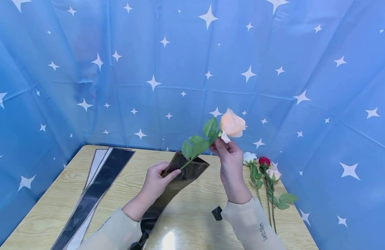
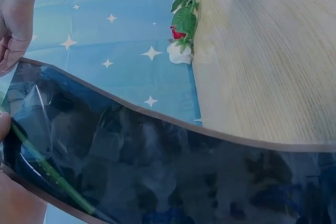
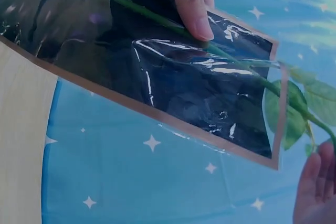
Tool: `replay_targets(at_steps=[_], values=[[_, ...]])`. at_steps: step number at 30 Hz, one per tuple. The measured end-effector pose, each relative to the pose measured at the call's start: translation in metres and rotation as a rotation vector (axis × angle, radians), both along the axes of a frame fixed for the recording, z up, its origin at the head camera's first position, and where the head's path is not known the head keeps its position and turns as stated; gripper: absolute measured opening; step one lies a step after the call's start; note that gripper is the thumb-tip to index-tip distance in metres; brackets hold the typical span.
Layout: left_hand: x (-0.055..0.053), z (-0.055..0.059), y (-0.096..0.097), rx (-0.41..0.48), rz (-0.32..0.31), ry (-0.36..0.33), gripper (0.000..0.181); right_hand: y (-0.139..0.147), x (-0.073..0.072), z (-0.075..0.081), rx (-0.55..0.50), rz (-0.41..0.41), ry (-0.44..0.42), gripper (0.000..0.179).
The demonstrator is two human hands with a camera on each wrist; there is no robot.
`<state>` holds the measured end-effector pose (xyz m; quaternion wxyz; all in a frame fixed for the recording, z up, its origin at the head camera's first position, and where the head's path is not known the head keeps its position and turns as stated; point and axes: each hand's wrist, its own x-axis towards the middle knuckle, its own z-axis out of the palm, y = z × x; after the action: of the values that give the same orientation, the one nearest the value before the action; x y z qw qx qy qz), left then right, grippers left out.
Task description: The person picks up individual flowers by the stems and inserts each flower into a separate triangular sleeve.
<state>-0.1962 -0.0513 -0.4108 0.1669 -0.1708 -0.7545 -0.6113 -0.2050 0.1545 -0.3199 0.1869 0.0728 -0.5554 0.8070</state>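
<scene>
A peach rose (image 1: 232,123) with green leaves (image 1: 197,146) leans up to the right in the head view. My right hand (image 1: 230,165) pinches its stem just under the bloom. The lower stem (image 3: 152,18) runs inside a black flower sleeve (image 1: 170,187) with a clear front and a brown border. My left hand (image 1: 158,180) grips the sleeve near its upper opening, the thumb (image 3: 197,17) lying across the clear front over the stem. In the left wrist view the stem shows through the film, and the bloom is out of sight.
Several more black-and-white sleeves (image 1: 98,187) lie stacked on the left of the wooden table (image 1: 192,222). At the right lie a white rose (image 1: 250,157), a red rose (image 1: 264,161) and a pale pink rose (image 1: 273,174). A blue star-patterned curtain (image 1: 186,52) surrounds the table.
</scene>
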Motion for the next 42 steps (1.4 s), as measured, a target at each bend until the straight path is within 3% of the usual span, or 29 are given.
replay_targets(at_steps=[8, 15, 19, 24, 28, 35, 42], values=[[0.002, 0.007, 0.003, -0.012, 0.043, -0.027, 0.01, 0.002, -0.002, 0.006, 0.041, -0.066, 0.045, 0.004], [0.02, 0.033, 0.005, 0.002, 0.051, 0.023, 0.009, 0.004, -0.003, 0.008, -0.004, -0.076, 0.029, 0.008], [0.022, 0.035, 0.005, 0.021, 0.06, 0.081, 0.007, 0.004, -0.003, 0.008, 0.003, -0.088, 0.023, 0.014], [0.022, 0.034, 0.005, 0.035, 0.06, 0.114, 0.005, 0.004, -0.002, 0.008, -0.019, -0.087, 0.027, 0.006], [0.022, 0.035, 0.006, 0.028, 0.073, 0.107, 0.006, 0.001, 0.0, 0.008, -0.008, -0.052, 0.023, 0.011], [0.024, 0.037, 0.007, 0.056, 0.015, 0.017, 0.008, -0.005, 0.005, 0.005, 0.082, -0.02, -0.009, 0.004], [0.025, 0.04, 0.007, 0.054, 0.012, -0.034, 0.013, -0.01, 0.007, -0.001, 0.117, 0.023, -0.004, 0.007]])
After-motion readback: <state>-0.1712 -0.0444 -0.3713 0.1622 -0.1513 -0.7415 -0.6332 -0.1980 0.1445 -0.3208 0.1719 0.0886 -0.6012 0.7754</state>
